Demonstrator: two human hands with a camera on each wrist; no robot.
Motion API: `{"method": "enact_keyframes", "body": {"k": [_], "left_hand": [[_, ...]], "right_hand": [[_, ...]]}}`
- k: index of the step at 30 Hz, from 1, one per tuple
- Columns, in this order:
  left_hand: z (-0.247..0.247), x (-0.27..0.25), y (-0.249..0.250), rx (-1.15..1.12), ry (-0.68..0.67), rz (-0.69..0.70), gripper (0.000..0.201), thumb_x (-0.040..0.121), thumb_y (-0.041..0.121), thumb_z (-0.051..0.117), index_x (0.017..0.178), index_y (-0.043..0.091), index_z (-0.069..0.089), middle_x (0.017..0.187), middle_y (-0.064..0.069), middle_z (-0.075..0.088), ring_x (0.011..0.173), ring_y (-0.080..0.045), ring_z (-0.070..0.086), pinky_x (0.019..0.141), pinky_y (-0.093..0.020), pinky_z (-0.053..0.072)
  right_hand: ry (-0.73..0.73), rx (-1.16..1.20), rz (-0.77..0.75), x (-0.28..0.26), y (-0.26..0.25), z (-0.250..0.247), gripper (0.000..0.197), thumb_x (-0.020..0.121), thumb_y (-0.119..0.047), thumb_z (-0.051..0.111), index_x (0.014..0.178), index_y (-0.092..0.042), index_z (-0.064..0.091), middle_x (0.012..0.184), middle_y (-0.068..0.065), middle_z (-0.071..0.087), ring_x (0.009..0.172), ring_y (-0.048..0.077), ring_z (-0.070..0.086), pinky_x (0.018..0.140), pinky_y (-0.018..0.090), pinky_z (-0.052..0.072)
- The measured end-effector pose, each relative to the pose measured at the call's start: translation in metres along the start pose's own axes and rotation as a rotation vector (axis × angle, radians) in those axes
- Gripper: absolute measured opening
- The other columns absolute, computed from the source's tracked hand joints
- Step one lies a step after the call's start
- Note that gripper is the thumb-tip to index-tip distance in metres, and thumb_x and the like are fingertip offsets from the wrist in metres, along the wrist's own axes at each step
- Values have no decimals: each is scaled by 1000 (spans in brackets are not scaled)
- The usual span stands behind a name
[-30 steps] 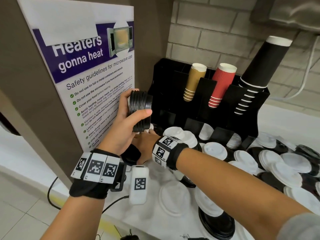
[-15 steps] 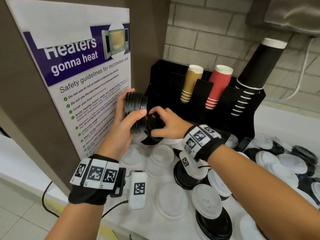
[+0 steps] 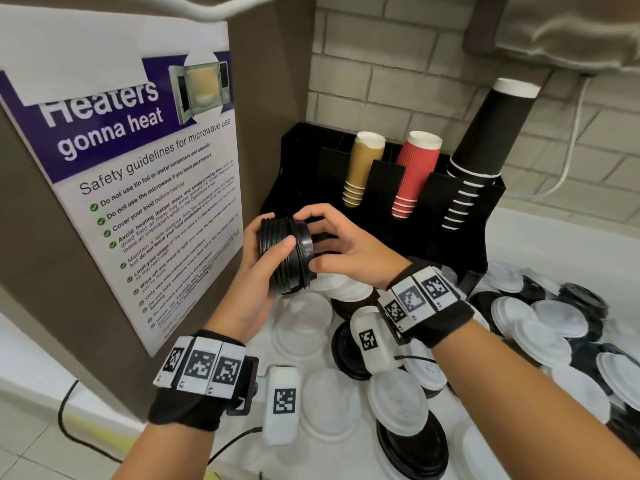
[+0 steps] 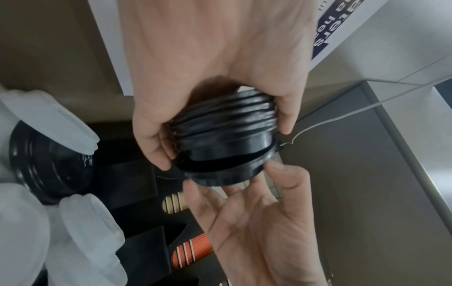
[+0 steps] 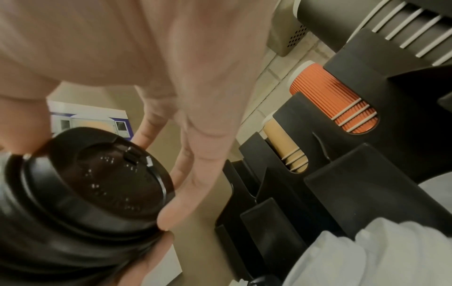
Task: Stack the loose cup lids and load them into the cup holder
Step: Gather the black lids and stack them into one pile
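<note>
Head view: left hand (image 3: 256,271) grasps stack of black lids (image 3: 282,254) in front of black cup holder (image 3: 464,216); right hand (image 3: 341,251) pinches black lid (image 3: 304,251) at its end; white lids (image 3: 550,337) litter counter | Left wrist: lid tilted, partly seated | Right wrist: fingertips (image 5: 168,216) on lid rim
</note>
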State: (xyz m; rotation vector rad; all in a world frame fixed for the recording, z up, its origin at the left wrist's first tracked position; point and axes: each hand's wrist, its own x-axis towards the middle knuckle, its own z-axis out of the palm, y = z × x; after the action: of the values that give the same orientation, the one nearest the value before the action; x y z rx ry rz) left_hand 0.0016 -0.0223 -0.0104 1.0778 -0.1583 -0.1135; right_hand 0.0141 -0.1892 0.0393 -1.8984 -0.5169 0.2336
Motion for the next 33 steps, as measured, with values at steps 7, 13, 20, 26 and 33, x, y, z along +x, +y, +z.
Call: {"method": "enact_keyframes", "body": {"k": [7,13,20,26,33], "left_hand": [[2,-1,-2,-22,8,17,60,87,31,66,139,27,37,134,-10,57,111,-20,65,84,-41,56],[-8,1,1,-19,32,17,59,78,28,67,132,30,43,128,-7,60,112,-25,64,78,-42,57],[-13,11,21,-43,76,118,60,73,26,71,126,29,44,108,0,62,96,-19,63,69,-33,57],[-7,13,31,-57,52,120,73,68,28,74,134,28,42,113,-4,61,92,-20,68,70,-38,58],[-10,14,32,-96,48,101,72,66,28,75,131,31,45,125,-14,55,118,-51,53,94,-66,46]], "right_hand": [[24,-16,-25,0,-5,5,56,81,-4,72,123,-27,44,120,14,54,105,31,62,94,35,53],[8,26,1,10,-6,6,46,87,-22,68,126,-31,46,118,11,56,102,21,64,91,35,55],[-76,-614,274,58,30,26,54,87,-35,66,132,-12,46,126,7,56,118,22,52,101,37,45],[-245,-1076,238,98,49,64,78,80,-55,66,146,-30,32,145,3,40,132,31,35,110,46,32],[-387,-1247,353,117,66,79,58,94,-40,52,146,-23,35,152,9,28,136,36,27,110,47,30]]}}
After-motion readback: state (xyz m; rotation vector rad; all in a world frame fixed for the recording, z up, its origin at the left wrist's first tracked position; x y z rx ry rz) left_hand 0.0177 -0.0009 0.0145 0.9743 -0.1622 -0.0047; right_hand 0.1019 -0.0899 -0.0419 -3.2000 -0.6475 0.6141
